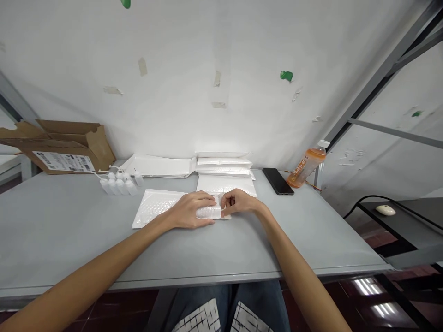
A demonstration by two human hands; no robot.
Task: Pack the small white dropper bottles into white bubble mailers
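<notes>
A white bubble mailer (157, 206) lies flat on the grey table, its long side running left to right. Across its middle rests my left hand (194, 210), palm down with the fingers spread, holding nothing. My right hand (238, 202) is closed at the mailer's right end, with thumb and fingers pinching the edge of its flap. Just behind the hands is a stack of more white mailers (224, 167), and another white mailer pile (162, 166) lies to its left.
Several small white squeeze bottles (119, 184) stand at the back left, before an open cardboard box (69, 146). A black phone (278, 180) and a leaning orange drink bottle (308, 165) are at the back right. The table's front edge (207, 279) runs above my knees.
</notes>
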